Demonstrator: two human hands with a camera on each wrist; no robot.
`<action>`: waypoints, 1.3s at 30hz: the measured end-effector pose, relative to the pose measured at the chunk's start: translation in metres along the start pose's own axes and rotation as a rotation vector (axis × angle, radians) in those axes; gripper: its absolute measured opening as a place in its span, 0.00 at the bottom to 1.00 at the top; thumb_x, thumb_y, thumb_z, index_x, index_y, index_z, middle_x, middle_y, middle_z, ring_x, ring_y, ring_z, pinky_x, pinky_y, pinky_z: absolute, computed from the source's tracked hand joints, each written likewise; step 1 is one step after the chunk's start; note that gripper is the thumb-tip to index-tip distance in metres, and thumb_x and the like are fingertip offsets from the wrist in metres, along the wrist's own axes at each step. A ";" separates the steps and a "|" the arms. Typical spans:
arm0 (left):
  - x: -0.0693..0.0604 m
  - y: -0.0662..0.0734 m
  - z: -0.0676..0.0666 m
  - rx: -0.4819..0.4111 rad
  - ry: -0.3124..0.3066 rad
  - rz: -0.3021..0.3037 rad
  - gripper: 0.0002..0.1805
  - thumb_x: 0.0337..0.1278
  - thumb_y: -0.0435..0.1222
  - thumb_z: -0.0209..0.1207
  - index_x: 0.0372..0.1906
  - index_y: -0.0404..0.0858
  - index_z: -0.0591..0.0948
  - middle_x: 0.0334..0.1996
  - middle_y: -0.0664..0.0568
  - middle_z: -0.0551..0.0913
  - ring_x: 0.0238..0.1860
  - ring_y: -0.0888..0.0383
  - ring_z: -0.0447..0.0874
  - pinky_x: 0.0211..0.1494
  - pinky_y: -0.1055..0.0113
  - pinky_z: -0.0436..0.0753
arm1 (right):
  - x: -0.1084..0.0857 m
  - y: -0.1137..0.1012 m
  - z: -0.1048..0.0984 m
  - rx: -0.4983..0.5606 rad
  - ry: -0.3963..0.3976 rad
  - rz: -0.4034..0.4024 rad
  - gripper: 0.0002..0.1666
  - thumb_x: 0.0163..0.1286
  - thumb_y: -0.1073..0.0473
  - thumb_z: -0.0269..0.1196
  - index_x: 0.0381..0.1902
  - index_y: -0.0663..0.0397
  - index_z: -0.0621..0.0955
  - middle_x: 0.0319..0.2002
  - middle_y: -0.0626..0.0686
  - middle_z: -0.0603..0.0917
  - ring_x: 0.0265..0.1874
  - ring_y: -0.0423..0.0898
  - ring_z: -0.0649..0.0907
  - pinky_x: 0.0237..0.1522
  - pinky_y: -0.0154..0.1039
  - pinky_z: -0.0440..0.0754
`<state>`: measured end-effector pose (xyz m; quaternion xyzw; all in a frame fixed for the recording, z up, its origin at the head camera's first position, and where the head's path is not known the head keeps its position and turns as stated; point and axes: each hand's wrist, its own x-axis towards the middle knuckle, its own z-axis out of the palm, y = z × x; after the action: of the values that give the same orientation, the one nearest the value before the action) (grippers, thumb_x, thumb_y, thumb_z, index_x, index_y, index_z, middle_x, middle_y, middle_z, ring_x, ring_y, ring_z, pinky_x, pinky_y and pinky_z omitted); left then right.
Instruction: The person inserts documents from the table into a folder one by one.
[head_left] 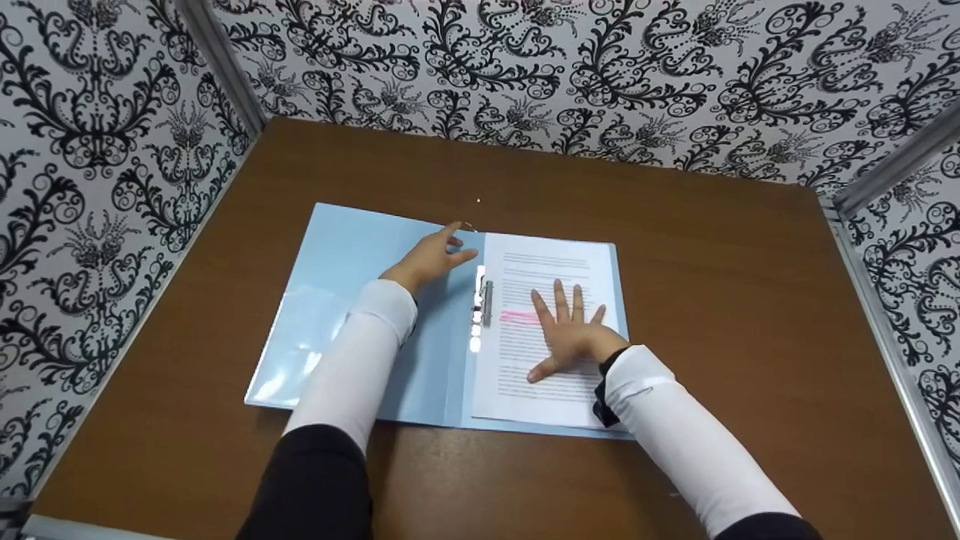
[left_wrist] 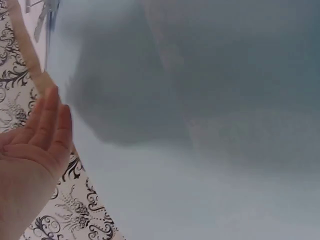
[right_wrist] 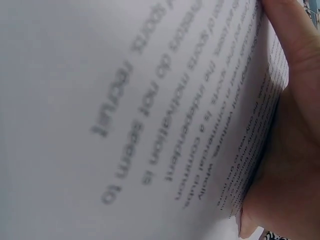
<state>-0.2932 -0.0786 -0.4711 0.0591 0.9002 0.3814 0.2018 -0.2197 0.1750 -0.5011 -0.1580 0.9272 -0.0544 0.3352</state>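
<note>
A light blue folder point(head_left: 360, 225) lies opened flat, its left cover shiny. On its right side are printed white sheets point(head_left: 540, 405) with pink highlighter marks point(head_left: 517, 316) beside a metal clip point(head_left: 487, 304) at the spine. My right hand point(head_left: 574, 337) rests palm down on the sheets, fingers spread wide. My left hand point(head_left: 431, 259) is at the top of the spine, fingers loosely extended and thumb pointing right; nothing shows in its grasp. In the left wrist view the left hand point(left_wrist: 40, 145) is beside the folder's edge. Close-up print on the paper point(right_wrist: 150, 100) fills the right wrist view.
The folder lies on a brown wooden table point(head_left: 720, 300). Black-and-white patterned walls point(head_left: 525, 75) stand at the back and both sides, with metal frame posts point(head_left: 217, 60) at the corners. A thin curved wire-like piece point(head_left: 470, 226) shows by the left fingertips.
</note>
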 end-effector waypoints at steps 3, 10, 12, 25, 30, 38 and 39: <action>0.006 -0.003 0.007 0.039 -0.038 0.023 0.37 0.68 0.48 0.54 0.74 0.37 0.59 0.67 0.41 0.71 0.69 0.47 0.68 0.70 0.54 0.66 | -0.002 -0.001 0.002 -0.007 -0.003 0.002 0.85 0.40 0.24 0.71 0.76 0.44 0.28 0.71 0.64 0.16 0.68 0.70 0.21 0.55 0.81 0.27; 0.013 -0.004 0.005 0.183 -0.123 0.010 0.29 0.68 0.50 0.52 0.63 0.33 0.73 0.62 0.41 0.75 0.62 0.47 0.72 0.67 0.55 0.69 | -0.002 -0.008 0.000 -0.016 0.011 -0.011 0.84 0.40 0.25 0.71 0.76 0.44 0.29 0.72 0.64 0.18 0.69 0.70 0.22 0.56 0.81 0.28; 0.013 -0.001 0.004 0.235 -0.157 -0.016 0.28 0.68 0.51 0.52 0.62 0.35 0.75 0.59 0.43 0.77 0.57 0.49 0.74 0.64 0.56 0.71 | -0.002 -0.009 -0.001 -0.018 0.010 -0.015 0.84 0.40 0.25 0.71 0.76 0.44 0.29 0.72 0.64 0.17 0.69 0.70 0.22 0.56 0.81 0.28; 0.017 0.028 0.002 0.423 -0.257 -0.018 0.23 0.71 0.49 0.48 0.57 0.37 0.76 0.40 0.50 0.74 0.43 0.55 0.68 0.52 0.59 0.71 | -0.005 -0.002 -0.002 0.014 0.016 0.001 0.84 0.40 0.25 0.72 0.76 0.43 0.29 0.72 0.63 0.17 0.69 0.70 0.22 0.57 0.81 0.29; 0.032 0.019 0.009 0.412 -0.243 0.005 0.19 0.69 0.47 0.51 0.52 0.38 0.78 0.38 0.49 0.76 0.42 0.54 0.71 0.50 0.59 0.72 | -0.008 -0.002 -0.003 0.010 0.022 0.005 0.84 0.41 0.26 0.72 0.77 0.44 0.30 0.72 0.64 0.18 0.69 0.70 0.23 0.57 0.81 0.29; 0.062 -0.001 0.016 0.370 -0.195 0.064 0.12 0.63 0.44 0.56 0.40 0.39 0.82 0.30 0.51 0.75 0.34 0.55 0.70 0.40 0.60 0.72 | -0.007 -0.002 -0.003 0.018 0.022 -0.003 0.84 0.40 0.26 0.72 0.77 0.43 0.29 0.72 0.64 0.18 0.69 0.70 0.22 0.56 0.81 0.29; 0.051 0.010 0.011 0.379 -0.200 0.042 0.13 0.64 0.42 0.56 0.42 0.37 0.82 0.31 0.50 0.75 0.36 0.54 0.70 0.42 0.59 0.72 | -0.007 -0.002 -0.003 0.018 0.024 -0.002 0.84 0.40 0.26 0.72 0.76 0.43 0.29 0.72 0.64 0.18 0.69 0.70 0.22 0.56 0.81 0.29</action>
<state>-0.3355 -0.0508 -0.4871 0.1521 0.9298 0.2019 0.2674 -0.2163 0.1756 -0.4947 -0.1553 0.9304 -0.0652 0.3255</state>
